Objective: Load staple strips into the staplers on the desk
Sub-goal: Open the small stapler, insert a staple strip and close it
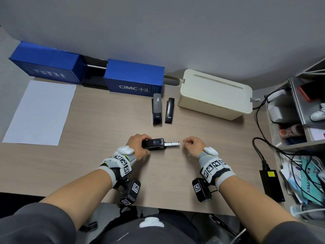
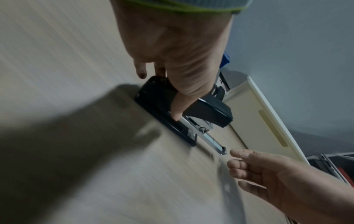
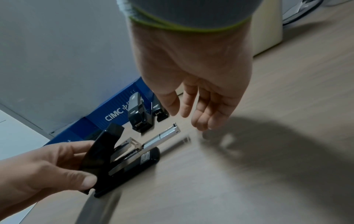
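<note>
A black stapler (image 1: 153, 143) lies on the desk in front of me, its silver staple tray (image 1: 172, 144) slid out to the right. My left hand (image 1: 139, 147) grips the stapler's rear end, thumb on the near side (image 2: 177, 112). My right hand (image 1: 192, 145) hovers just right of the tray tip, fingers loosely curved and holding nothing (image 3: 199, 112). The tray (image 3: 162, 137) sticks out of the stapler (image 3: 122, 160) over the wood. Two more black staplers (image 1: 157, 108) (image 1: 169, 110) stand side by side further back.
Two blue container-shaped boxes (image 1: 135, 78) line the back wall, beside a cream box (image 1: 216, 94). A white paper sheet (image 1: 40, 111) lies at the left. Cables and a black power brick (image 1: 271, 185) sit at the right near a cluttered shelf (image 1: 299, 111).
</note>
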{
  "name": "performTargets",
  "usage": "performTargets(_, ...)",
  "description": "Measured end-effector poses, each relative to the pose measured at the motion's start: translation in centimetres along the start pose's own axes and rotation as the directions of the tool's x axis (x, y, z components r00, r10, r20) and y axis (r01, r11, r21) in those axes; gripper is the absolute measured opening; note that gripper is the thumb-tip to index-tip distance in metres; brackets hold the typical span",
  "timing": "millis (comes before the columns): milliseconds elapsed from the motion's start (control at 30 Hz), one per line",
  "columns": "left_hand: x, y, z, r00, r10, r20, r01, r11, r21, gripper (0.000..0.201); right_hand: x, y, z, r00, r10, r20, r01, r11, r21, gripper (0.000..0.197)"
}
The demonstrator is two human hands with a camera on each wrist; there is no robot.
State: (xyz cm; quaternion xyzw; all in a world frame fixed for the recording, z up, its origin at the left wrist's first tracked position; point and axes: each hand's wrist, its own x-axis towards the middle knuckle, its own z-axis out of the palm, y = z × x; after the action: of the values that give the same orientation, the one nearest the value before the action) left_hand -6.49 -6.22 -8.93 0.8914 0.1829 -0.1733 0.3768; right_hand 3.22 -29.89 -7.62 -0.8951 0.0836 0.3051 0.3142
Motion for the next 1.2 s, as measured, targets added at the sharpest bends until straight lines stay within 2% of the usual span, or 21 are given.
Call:
performTargets(67,-0.6,-1.3,-0.3,0.998,-0.022,-0.054,0.022,1.000,-0.013,0.046,0.2,0.4,0.6,0.998,0.031,0.058,-0.030,0.999,-0.017,0.018)
performTargets(233,-1.3,-2.2,-0.9,0.986,-0.093,-0.140,0.081,0.993,-0.088,0.038,0.2,0.5,1.9,0.990,0.046,0.134,-0.044,0.999,-0.016,0.009)
performTargets(333,-1.3,-2.1,-1.1,0.981,-0.150,-0.127,0.135,0.984,-0.119,0.039,-0.8,-0.7,2.0,0.988,0.028,0.153,-0.027,1.000,-0.009,0.013)
performTargets(567,-1.1,-1.7,-1.8,0.978,-0.183,-0.098,0.170,0.978,-0.123,0.039,-1.5,-2.3,3.9,0.982,-0.031,0.189,0.033,0.999,-0.009,0.028)
performTargets(667,-1.0,-1.6,-2.0,0.982,-0.174,-0.078,0.164,0.979,-0.124,0.036,-1.2,-2.5,4.5,0.969,-0.070,0.239,0.082,0.996,-0.040,0.035)
performTargets(833,-0.6,-1.7,-1.8,0.983,-0.160,-0.095,0.151,0.984,-0.092,0.034,-1.0,-3.4,4.8,0.976,-0.053,0.211,0.058,0.998,-0.016,0.020)
performTargets(1100,-0.6,-1.5,-2.4,0.986,-0.152,-0.063,0.150,0.988,-0.032,0.032,-0.5,-3.5,5.0,0.967,-0.025,0.252,0.040,0.998,-0.055,0.027)
performTargets(1200,-0.4,-1.4,-2.0,0.994,-0.100,-0.032,0.100,0.995,-0.011,0.035,-0.3,-3.3,5.0,0.961,-0.039,0.274,0.054,0.998,-0.045,0.023)
